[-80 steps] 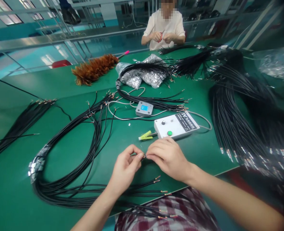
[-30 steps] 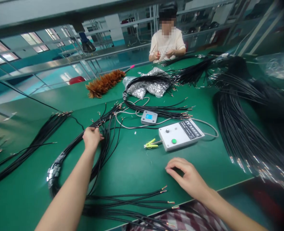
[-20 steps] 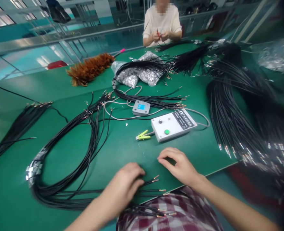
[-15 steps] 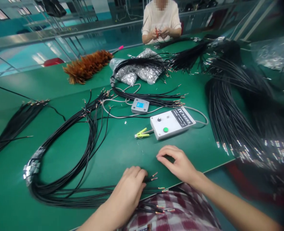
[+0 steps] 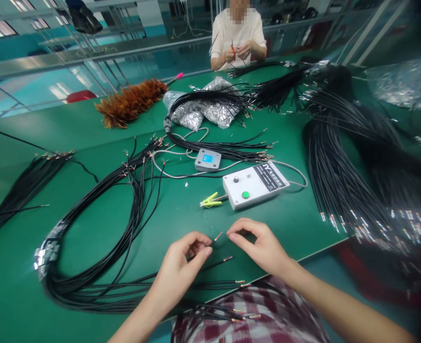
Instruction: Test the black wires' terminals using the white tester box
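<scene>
My left hand (image 5: 183, 265) pinches the end of a thin black wire (image 5: 213, 239), lifting its copper tip off the green table (image 5: 182, 209). My right hand (image 5: 262, 247) hovers just right of that tip with thumb and forefinger pinched together; what they hold, if anything, is too small to see. A looped bundle of black wires (image 5: 99, 238) lies to the left, its ends fanned out below my hands. A white tester box (image 5: 255, 185) with a green button sits just beyond my hands, a yellow-green clip (image 5: 210, 200) at its left.
A small grey meter (image 5: 208, 159) sits behind the box. More black wire bundles (image 5: 342, 171) cover the right side and far left (image 5: 28, 183). Foil bags (image 5: 210, 112) and a brown feather duster (image 5: 132, 101) lie farther back. Another person (image 5: 237, 35) works at the far end.
My left hand came back from the wire loop at left, pressed on the wire ends near the table edge, then lifted one wire end toward my right hand.
</scene>
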`<state>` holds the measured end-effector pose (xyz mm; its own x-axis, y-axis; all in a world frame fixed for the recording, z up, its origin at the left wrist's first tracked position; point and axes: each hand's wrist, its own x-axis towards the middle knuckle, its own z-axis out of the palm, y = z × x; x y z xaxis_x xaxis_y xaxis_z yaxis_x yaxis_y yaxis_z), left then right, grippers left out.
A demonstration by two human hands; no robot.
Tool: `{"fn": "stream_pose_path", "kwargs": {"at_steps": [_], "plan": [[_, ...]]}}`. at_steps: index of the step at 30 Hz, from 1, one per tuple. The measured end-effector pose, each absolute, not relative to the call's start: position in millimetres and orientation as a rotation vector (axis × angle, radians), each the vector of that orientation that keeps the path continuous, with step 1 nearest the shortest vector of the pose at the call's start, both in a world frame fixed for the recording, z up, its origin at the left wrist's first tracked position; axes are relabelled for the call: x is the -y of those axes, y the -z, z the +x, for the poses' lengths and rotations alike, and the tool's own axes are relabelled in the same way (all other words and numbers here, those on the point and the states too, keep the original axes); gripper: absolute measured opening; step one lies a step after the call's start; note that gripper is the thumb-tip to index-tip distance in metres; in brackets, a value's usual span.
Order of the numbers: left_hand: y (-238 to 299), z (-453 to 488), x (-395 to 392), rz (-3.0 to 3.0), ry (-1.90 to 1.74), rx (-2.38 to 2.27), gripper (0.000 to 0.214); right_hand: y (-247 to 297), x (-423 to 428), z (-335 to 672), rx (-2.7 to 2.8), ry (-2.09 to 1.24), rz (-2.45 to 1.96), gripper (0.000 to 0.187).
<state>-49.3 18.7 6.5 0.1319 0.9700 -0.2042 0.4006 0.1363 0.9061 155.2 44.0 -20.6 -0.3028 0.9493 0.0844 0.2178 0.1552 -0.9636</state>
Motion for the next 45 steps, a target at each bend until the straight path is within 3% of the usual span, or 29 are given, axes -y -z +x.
{"fn": "stream_pose_path", "kwargs": {"at_steps": [12, 22, 27, 33, 39, 45], "plan": [[-17, -40, -23, 1.073, -0.868, -1.361, 0.026, 11, -47, 134, 1.687, -1.014, -1.077, 0.024], [-11, -37, -20, 1.095, -0.955, -1.424, 0.024, 11, -36, 135, 2.175, -0.292, -1.015, 0.035], [-9, -36, -18, 1.115, -0.994, -1.453, 0.022, 14, -28, 138, 2.259, -0.209, -0.98, 0.04], [-10, -35, -18, 1.107, -1.01, -1.456, 0.021, 19, -26, 140, 2.191, -0.348, -0.985, 0.037], [-11, -35, -16, 1.125, -1.012, -1.463, 0.021, 13, -41, 128, 1.638, -0.974, -1.13, 0.016], [-11, -34, -14, 1.151, -1.005, -1.45, 0.02, 8, -54, 114, 1.328, -1.409, -1.123, 0.014]]}}
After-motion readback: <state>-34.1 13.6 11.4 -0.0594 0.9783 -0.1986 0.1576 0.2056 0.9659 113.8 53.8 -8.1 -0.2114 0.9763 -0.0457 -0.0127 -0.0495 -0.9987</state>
